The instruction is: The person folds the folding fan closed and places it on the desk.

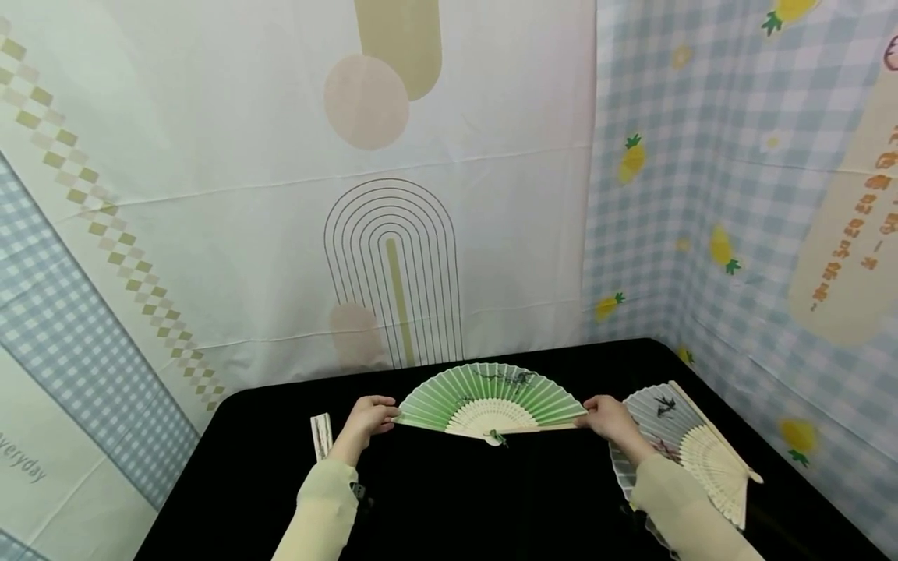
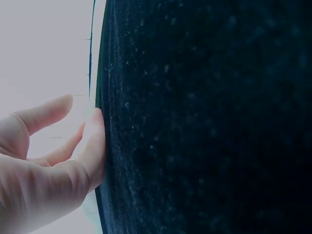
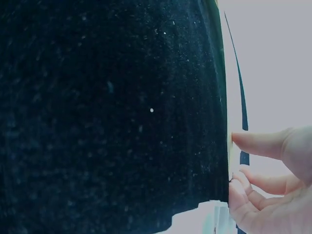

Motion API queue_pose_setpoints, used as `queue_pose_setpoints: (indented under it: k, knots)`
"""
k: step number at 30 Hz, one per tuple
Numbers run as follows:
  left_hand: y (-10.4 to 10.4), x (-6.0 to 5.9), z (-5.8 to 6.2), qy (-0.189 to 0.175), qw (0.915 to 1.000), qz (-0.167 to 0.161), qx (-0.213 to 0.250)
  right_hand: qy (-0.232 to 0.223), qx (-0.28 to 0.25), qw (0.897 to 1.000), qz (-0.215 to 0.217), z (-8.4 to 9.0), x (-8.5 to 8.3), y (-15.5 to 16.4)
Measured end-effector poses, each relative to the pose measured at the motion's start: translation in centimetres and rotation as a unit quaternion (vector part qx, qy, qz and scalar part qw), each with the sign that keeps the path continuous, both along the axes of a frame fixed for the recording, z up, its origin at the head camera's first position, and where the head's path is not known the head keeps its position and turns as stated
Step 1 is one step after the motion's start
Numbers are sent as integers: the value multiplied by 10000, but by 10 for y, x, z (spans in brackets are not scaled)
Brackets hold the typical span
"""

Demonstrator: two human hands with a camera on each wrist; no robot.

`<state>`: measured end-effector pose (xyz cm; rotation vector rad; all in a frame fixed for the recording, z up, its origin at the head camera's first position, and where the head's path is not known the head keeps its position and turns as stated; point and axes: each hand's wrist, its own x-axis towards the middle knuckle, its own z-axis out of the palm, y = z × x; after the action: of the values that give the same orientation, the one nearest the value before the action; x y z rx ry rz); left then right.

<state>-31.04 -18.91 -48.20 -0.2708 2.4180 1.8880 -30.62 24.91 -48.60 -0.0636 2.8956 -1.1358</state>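
A green folding fan (image 1: 431, 401) lies spread on the black table, its pale ribs and small green tassel toward the person. At the fan's left tip is my left hand (image 1: 368, 417); in the left wrist view its fingertips (image 2: 96, 119) touch the edge while the thumb stands apart. My right hand (image 1: 609, 419) pinches the right end stick, its thumb (image 3: 258, 145) and curled fingers meeting the fan's edge in the right wrist view. Under the right forearm a second spread fan (image 1: 648, 405), grey with a dark bird print, is partly hidden.
Left of the left hand lies a narrow pale folded item (image 1: 322, 436) with a printed pattern. Black cloth (image 1: 477, 506) covers the table. Behind it hangs a white printed curtain (image 1: 245, 257), and a checked pineapple-print curtain (image 1: 758, 195) stands along the right side.
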Motion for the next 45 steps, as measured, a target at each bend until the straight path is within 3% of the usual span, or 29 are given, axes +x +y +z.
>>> queue_pose_setpoints:
  k: [11,18,23,29,38,45]
  knots:
    - [0,-1,-6,-93,9999,54,56,-105,-71,9999,-12,-2,-4,0]
    - [3,-2,-2,-31,10000,37,32,-64,16,10000,-70,-2,-4,4]
    - [2,-1,-3,-2,9994,24,359,10,162,9996,-220,-2,-2,3]
    - [-1,0,-8,184,9955,237,903,293,167,9990,-302,-4,-2,-4]
    - [-3,5,-5,-135,9905,107,1366,272,102,9990,-327,-7,-2,-4]
    - [0,7,0,-77,9904,1,1377,516,-22,9980,-367,-10,4,0]
